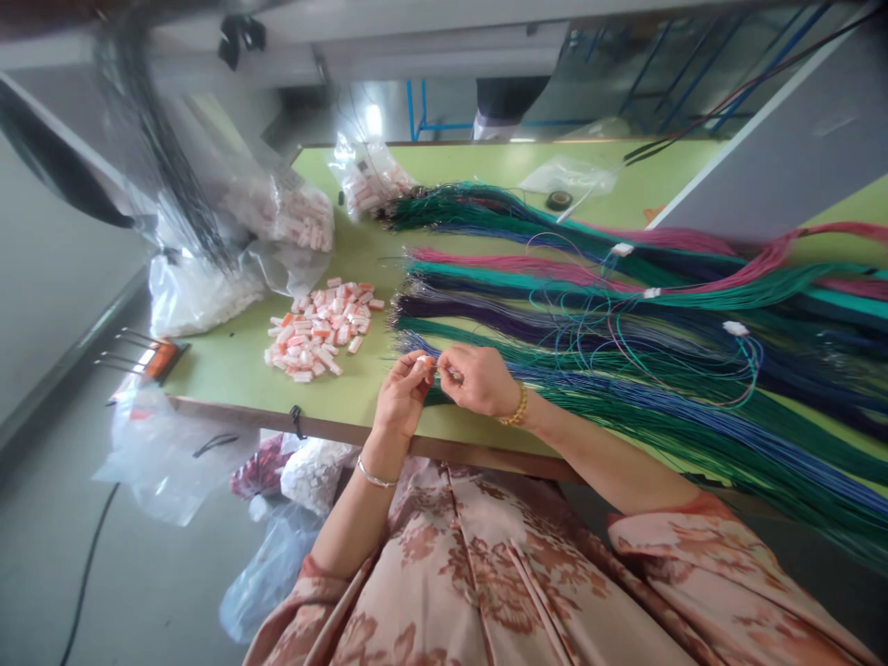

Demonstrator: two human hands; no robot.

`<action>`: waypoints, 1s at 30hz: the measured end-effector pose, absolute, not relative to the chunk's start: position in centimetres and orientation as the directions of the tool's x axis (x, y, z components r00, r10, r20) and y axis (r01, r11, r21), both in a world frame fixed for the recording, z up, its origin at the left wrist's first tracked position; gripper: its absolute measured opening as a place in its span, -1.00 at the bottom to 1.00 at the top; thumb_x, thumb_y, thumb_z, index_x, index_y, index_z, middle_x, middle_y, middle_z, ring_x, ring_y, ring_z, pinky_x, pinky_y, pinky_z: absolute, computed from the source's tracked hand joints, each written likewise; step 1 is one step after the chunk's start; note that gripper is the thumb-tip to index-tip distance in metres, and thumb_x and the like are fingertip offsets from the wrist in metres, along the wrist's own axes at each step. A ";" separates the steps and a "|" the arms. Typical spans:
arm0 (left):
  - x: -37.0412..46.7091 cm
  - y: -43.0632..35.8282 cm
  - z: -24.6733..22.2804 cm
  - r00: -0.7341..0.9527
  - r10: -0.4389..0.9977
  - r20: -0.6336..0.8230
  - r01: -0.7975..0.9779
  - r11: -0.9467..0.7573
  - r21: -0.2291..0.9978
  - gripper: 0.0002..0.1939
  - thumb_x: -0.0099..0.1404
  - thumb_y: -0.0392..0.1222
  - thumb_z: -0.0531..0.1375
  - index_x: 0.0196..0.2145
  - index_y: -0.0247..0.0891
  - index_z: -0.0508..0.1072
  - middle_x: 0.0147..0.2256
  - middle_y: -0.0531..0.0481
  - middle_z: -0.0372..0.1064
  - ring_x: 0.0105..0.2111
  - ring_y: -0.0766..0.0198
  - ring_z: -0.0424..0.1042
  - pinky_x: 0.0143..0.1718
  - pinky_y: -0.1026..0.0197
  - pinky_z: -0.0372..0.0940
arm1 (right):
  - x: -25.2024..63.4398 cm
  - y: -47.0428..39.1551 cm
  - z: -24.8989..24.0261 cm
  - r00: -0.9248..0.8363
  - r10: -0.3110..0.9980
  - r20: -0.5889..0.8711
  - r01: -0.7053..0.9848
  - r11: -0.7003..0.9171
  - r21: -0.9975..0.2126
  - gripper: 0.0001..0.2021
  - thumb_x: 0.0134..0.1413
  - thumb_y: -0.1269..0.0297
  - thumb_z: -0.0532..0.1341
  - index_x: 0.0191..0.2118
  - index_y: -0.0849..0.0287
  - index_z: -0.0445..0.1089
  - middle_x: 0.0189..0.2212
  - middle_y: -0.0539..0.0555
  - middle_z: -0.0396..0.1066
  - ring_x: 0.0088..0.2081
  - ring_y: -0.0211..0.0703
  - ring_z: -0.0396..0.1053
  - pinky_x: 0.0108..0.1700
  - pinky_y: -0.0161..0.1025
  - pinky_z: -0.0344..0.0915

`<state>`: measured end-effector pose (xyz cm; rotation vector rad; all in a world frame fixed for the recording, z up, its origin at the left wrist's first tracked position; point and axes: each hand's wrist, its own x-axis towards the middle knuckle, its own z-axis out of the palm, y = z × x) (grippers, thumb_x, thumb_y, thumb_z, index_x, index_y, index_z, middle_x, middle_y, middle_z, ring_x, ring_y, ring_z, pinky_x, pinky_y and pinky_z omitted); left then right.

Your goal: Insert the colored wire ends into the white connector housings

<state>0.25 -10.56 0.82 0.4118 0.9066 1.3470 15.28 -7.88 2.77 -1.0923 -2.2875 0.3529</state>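
Near the table's front edge, my left hand (403, 393) pinches a small white and orange connector (425, 363). My right hand (478, 379) is closed right beside it, fingertips at the connector; whatever it grips is too small to make out. A heap of white and orange connectors (323, 330) lies on the green table to the left of my hands. Bundles of blue wires (624, 393), green wires (583, 407), dark purple wires (464, 313) and pink wires (506, 264) stretch away to the right.
Plastic bags of connectors (295, 217) stand at the back left. An orange holder with metal prongs (161, 359) sits at the left corner. Wired white connectors (735, 328) lie on the bundles. A black tape roll (559, 200) is at the back. More bags (270, 564) are below the table edge.
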 end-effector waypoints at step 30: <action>1.5 -7.9 1.0 -0.141 0.941 -0.308 -0.626 0.156 0.764 -0.72 -0.05 -0.26 0.43 -0.37 -0.32 0.47 -0.43 0.02 0.46 -0.49 0.46 0.34 -0.37 0.33 0.24 | 18.5 -1.2 4.1 -0.415 0.870 0.265 0.456 0.451 -0.767 -0.81 0.11 0.24 0.14 -0.32 0.22 0.45 -0.40 0.05 0.47 -0.43 -0.29 0.29 -0.34 -0.35 0.17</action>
